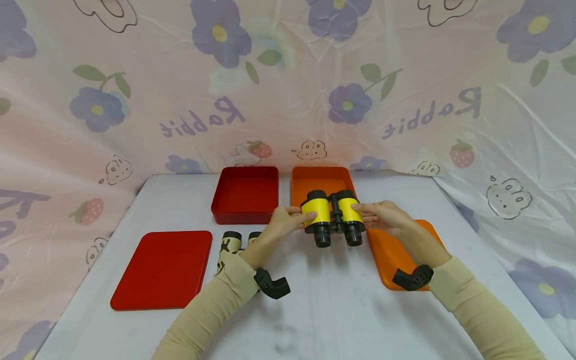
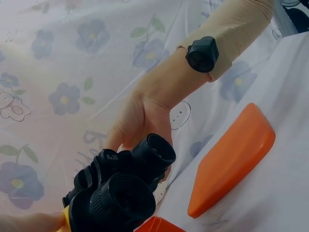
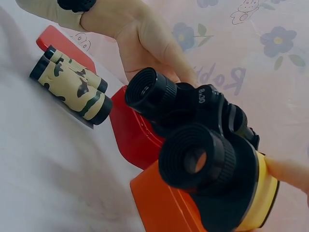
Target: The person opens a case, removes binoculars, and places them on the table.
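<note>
Yellow and black binoculars (image 1: 316,209) are held up between both hands, eyepieces toward the person. My left hand (image 1: 284,222) grips the left barrel, with the thumb on its yellow side. On the other barrel, my right hand (image 1: 382,216) has its thumb on top and fingers at the side. Behind and partly covered by the binoculars stands an orange box (image 1: 320,176). Camouflage binoculars (image 3: 72,87) lie on the table, partly hidden by the left forearm in the head view.
An uncovered red box (image 1: 245,218) stands left of the orange one. Flat on the white table (image 1: 315,310) lie a red lid (image 1: 164,270) at left and an orange lid (image 1: 391,260) under the right forearm. A patterned cloth (image 1: 288,90) hangs behind.
</note>
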Demonstrator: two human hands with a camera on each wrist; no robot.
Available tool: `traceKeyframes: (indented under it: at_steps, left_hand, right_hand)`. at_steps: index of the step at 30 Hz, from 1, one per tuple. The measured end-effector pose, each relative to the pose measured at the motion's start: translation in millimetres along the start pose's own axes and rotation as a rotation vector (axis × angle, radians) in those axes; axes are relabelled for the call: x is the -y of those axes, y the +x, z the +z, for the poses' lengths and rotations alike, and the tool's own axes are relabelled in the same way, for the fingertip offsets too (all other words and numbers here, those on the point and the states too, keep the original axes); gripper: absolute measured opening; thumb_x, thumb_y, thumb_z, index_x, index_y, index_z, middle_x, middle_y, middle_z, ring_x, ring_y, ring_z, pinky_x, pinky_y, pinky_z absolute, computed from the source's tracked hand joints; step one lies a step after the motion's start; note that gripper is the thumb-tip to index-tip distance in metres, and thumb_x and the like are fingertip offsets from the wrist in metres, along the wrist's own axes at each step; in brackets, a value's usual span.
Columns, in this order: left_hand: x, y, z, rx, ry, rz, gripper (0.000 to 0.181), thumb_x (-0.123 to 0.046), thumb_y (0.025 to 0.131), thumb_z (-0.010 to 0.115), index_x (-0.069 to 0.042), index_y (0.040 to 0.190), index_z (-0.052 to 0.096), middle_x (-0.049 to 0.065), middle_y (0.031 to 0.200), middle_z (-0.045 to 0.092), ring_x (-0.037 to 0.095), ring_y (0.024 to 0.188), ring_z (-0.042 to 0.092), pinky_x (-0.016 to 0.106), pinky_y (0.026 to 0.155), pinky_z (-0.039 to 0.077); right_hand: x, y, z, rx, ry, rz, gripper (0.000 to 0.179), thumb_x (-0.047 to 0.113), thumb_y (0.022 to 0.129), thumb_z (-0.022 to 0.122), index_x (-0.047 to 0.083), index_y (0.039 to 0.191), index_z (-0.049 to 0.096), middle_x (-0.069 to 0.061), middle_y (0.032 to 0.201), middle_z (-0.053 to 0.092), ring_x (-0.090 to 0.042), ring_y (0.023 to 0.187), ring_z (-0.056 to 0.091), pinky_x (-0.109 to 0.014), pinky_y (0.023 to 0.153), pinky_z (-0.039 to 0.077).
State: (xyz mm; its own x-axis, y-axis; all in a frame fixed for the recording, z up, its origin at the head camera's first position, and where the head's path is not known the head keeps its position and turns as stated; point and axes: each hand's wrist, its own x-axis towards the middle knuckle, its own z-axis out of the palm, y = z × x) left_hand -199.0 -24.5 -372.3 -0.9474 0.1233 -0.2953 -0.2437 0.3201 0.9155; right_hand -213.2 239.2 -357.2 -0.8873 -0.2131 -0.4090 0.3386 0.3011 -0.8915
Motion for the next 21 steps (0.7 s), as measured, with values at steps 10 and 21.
traceKeyframes:
  at_steps: [10, 21]
  left_hand:
    - [5.5, -2.3, 3.1, -0.007, -0.004, -0.021, 0.069, -0.039, 0.085, 0.072, 0.002, 0.135, 0.050, 0.018, 0.129, 0.064, 0.029, 0.106, 0.070, 0.041, 0.106, 0.049]
    - [10.3, -6.3, 4.2, 0.010, -0.028, -0.020, 0.065, -0.035, 0.086, 0.072, 0.004, 0.134, 0.051, 0.019, 0.127, 0.065, 0.029, 0.105, 0.070, 0.040, 0.103, 0.051]
  right_hand:
    - [-6.2, -0.8, 3.8, -0.020, -0.022, 0.022, 0.057, 0.035, 0.093, 0.060, -0.010, 0.124, 0.044, 0.011, 0.074, 0.059, -0.003, 0.068, 0.056, -0.017, 0.077, 0.055]
    - [-13.1, -0.9, 5.3, -0.021, -0.038, 0.022, 0.056, 0.035, 0.093, 0.061, -0.010, 0.123, 0.046, 0.010, 0.077, 0.061, -0.005, 0.072, 0.059, -0.017, 0.076, 0.056]
